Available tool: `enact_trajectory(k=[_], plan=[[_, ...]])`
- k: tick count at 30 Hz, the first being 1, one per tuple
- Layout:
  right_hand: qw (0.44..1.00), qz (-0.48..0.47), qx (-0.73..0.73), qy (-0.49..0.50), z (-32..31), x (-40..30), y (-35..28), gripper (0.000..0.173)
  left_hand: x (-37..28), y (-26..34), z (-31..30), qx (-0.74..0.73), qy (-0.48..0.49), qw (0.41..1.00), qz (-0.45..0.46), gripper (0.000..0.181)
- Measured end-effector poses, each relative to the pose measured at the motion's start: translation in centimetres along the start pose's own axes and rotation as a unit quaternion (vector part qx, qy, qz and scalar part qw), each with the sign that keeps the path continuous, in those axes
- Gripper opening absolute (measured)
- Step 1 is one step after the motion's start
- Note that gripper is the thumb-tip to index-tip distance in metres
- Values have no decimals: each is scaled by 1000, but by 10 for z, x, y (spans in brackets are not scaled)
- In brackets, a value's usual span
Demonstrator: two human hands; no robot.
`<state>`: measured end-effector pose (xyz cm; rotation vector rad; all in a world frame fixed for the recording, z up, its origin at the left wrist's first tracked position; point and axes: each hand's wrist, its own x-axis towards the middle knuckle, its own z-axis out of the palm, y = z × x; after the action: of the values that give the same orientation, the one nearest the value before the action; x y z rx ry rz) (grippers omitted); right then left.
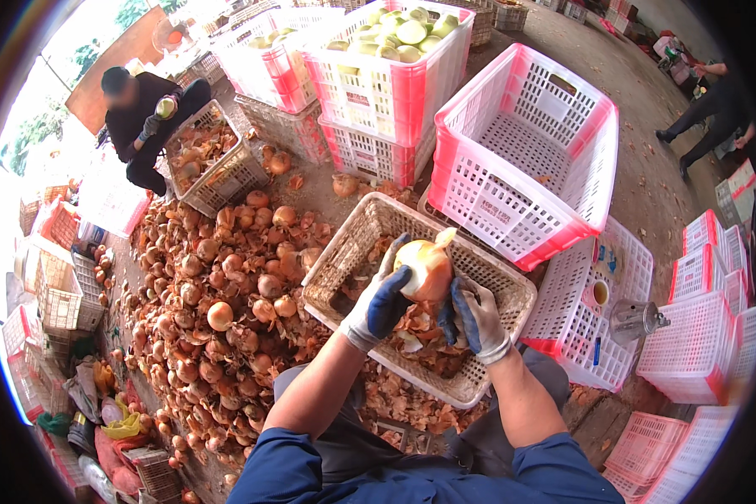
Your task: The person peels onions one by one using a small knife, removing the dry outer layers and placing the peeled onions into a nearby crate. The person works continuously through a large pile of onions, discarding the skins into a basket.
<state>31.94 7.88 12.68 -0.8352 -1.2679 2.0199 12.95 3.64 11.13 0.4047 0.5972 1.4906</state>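
My left hand [377, 302], in a white glove with blue-coated fingers, grips a large onion [424, 271] from its left side. The onion is partly peeled, with pale flesh showing on the left and a tuft of skin at the top. My right hand [481, 315], gloved alike, has curled fingers close against the onion's right side. Whether something small sits inside those fingers is hidden. Below both hands stands a dirty plastic crate [346, 236] with loose onion skins [419, 327] in it.
A heap of unpeeled onions [220, 315] spreads to the left. Ahead stands a pink-and-white crate [523, 145], beside stacked crates holding peeled onions [409, 31]. An upturned crate [567, 315] at right bears a cup [597, 295] and a metal pot [633, 320]. Another person [142, 120] sits at upper left.
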Motion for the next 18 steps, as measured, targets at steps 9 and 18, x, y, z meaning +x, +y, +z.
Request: enact_trajectory(k=[9, 18], plan=[[988, -83, -72, -108, 4, -8, -5, 66, -8, 0, -22, -91, 20, 995, -27, 59], [967, -101, -180, -152, 4, -9, -6, 79, -5, 12, -24, -119, -37, 992, 29, 68]])
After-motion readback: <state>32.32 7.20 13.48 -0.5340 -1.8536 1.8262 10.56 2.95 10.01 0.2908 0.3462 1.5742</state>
